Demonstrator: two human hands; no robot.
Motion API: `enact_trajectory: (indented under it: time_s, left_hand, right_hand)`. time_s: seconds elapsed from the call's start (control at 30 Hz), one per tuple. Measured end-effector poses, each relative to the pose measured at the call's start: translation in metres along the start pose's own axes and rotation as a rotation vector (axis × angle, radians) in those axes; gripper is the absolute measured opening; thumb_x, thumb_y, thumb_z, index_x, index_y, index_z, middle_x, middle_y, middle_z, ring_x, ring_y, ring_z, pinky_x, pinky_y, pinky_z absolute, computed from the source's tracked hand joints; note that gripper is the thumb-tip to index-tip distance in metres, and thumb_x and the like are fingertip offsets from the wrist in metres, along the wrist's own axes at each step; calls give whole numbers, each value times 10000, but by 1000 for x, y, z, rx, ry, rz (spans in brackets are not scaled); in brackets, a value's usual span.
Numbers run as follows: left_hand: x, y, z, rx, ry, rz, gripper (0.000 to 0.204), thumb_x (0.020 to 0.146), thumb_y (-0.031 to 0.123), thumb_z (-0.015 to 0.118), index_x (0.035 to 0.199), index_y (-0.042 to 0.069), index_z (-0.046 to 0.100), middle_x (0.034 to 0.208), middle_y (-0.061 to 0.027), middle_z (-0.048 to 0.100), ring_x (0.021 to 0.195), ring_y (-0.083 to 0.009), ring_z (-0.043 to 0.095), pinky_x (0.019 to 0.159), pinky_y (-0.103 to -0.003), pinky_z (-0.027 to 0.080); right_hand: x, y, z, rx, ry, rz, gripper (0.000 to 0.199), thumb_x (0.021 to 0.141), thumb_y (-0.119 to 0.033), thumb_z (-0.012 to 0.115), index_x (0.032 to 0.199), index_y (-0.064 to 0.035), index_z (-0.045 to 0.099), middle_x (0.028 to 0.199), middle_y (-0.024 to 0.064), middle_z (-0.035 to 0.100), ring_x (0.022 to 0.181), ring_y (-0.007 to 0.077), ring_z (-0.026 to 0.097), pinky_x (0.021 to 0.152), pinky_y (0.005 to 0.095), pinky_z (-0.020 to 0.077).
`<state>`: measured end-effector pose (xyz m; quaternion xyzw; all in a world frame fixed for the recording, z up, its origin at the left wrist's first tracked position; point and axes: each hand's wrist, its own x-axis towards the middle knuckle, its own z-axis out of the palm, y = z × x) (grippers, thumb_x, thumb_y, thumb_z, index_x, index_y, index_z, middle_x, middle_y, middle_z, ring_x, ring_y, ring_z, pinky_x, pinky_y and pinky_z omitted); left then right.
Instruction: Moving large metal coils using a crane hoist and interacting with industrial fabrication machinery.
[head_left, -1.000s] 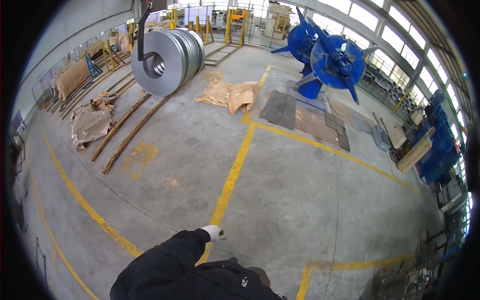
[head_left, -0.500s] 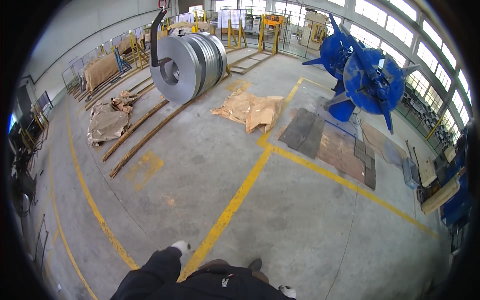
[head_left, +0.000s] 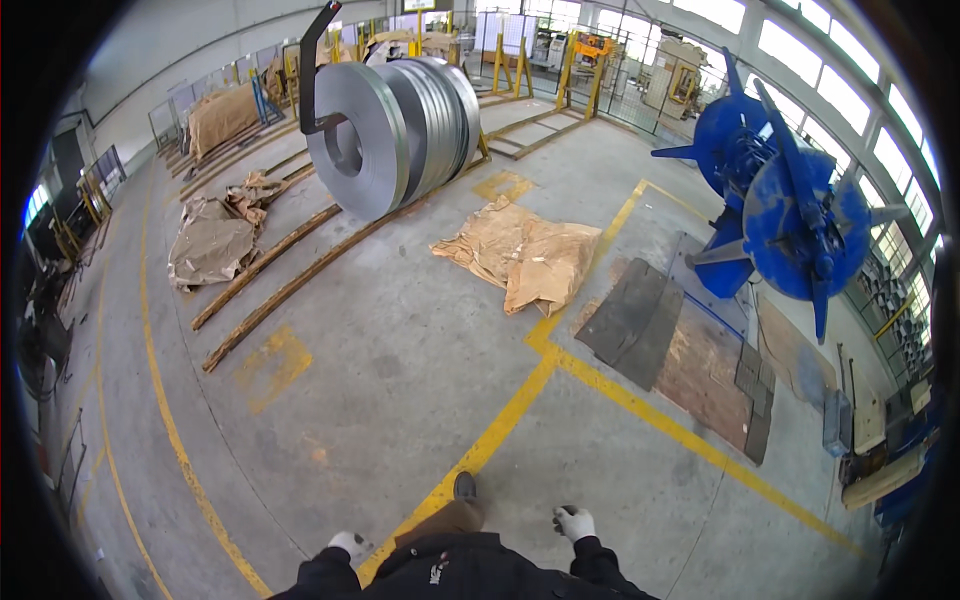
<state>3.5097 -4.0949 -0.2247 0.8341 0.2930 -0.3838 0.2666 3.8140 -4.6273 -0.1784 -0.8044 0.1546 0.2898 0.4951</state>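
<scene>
My right hand, gloved, is closed around a small dark object; my left hand hangs empty, fingers loosely curled. Both are near the yellow floor line, well short of the steel coils. Judged step: walking toward the coils, so next I must stay along that line.

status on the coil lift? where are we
Done: the steel coils hang on the black C-hook, over the floor rails; brown wrapping paper lies discarded. In hand: the gloved right hand grips a small dark object, the left hand looks empty. Left: the blue decoiler carries no coil.
</scene>
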Motion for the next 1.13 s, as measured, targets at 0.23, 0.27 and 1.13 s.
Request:
enact_trajectory:
  time_s: [0.23,0.27,1.13]
  left_hand:
    - [102,195,-261,-172,280,243,476,901,551,663,1084,128,782,1019,-201,752,1000,-398,711,870,-479,562]
    - [125,210,-294,-156,356,281,467,902,542,669,1092,130,781,1024,-198,753,1004,-396,710,872,-478,561]
    - [626,427,-754,-386,149,-200,567,906,563,645,1113,51,777,988,-218,766,961,-280,762,909,-433,574]
  right_hand:
    - [157,-145,7,-33,42,13,258,949,-245,714,1060,-21,778,772,80,741,605,160,695,559,312,546]
    - [183,-163,10,12,48,65,252,944,-231,720,1058,-15,778,766,80,737,594,159,688,544,313,542]
    - [980,-1073,177,-424,39,-804,550,847,-456,779,1182,-23,731,940,191,767,863,284,757,816,386,585]
